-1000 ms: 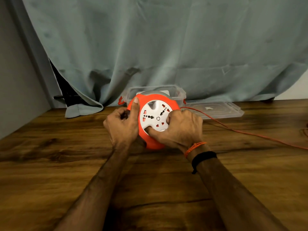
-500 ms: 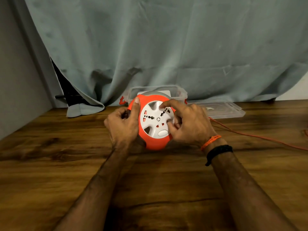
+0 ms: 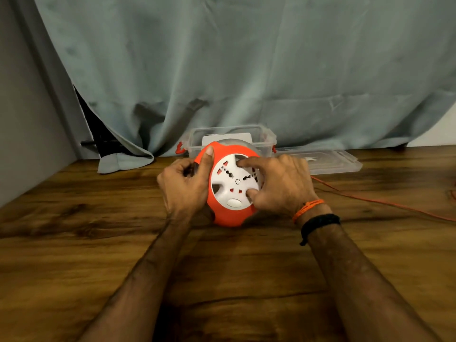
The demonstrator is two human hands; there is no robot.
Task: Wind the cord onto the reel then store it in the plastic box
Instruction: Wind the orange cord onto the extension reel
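An orange cord reel (image 3: pixel 230 217) with a white socket face (image 3: pixel 228 182) stands tilted on the wooden table (image 3: pixel 74 243), facing me. My left hand (image 3: pixel 183 187) grips its left rim, thumb laid up along the orange edge. My right hand (image 3: pixel 281 183) presses on the white face, index finger in an upper recess and thumb low on the disc. The orange cord (image 3: pixel 370 199) trails from behind my right hand across the table to the right edge of view. The clear plastic box (image 3: pixel 197 138) stands open directly behind the reel.
The box's clear lid (image 3: pixel 328 161) lies flat to the right of the box. A grey-green curtain (image 3: pixel 246 70) hangs behind and drapes onto the table at back left. A grey wall (image 3: pixel 22 119) bounds the left side.
The white face has turned under my right hand, whose fingers shifted from the disc's lower side up to its top recess. Less cord lies on the table near the reel. My left hand stays put.
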